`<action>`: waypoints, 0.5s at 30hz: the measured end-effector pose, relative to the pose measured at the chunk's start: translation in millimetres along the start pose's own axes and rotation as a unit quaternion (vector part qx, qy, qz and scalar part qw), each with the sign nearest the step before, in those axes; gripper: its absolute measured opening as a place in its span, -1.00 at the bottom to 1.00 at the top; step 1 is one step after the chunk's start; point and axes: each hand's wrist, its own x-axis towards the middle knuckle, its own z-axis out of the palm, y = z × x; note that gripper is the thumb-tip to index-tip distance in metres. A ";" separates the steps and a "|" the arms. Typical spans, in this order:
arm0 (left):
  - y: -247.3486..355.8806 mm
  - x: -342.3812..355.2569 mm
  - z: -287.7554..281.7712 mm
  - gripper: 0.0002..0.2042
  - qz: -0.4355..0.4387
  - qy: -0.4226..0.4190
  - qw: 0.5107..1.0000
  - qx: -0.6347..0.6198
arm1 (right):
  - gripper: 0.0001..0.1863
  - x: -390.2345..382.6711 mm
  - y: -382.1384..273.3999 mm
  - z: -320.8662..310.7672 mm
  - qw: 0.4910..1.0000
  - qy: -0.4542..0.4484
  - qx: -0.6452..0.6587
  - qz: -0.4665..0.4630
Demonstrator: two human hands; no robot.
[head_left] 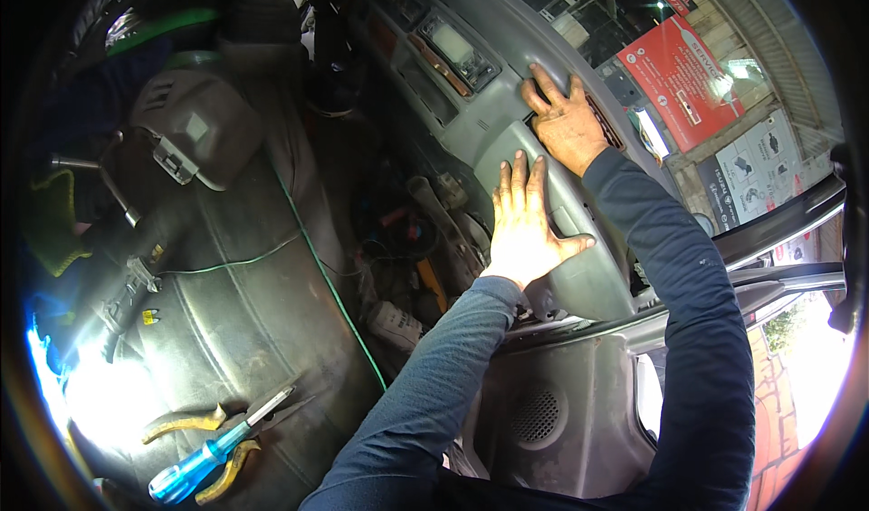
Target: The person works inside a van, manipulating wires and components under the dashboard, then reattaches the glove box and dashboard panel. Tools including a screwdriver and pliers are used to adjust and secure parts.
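Observation:
My left hand [529, 226] rests with fingers spread on a grey plastic dashboard panel [588, 289]. Higher up, my right hand [566, 117] has its fingers apart over the panel's top edge, beside a narrow dark opening [609, 124] in the dashboard [466, 117]; some of its fingertips touch the grey trim. Left of the opening is an upper cluster with a pale rectangular piece [450, 42]. Neither hand appears to grip anything.
On the dark seat [226, 312] lie a blue screwdriver [195, 470], yellow-handled pliers [235, 475], a grey plastic housing [190, 113], metal tools and green wire. A door panel with speaker grille [534, 416] is below; windscreen and window frame are at right.

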 end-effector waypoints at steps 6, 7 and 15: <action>1.8 0.7 -0.5 0.44 0.004 0.003 1.000 0.004 | -0.71 1.8 -4.0 2.3 1.000 0.008 -0.016 0.016; 2.1 0.5 -0.4 0.44 0.002 0.001 1.000 0.002 | -0.71 2.0 -4.0 2.8 1.000 0.008 -0.015 0.015; 1.4 -0.4 1.2 0.42 0.005 0.002 1.000 -0.015 | -0.70 1.3 -4.8 2.6 1.000 0.007 -0.009 0.020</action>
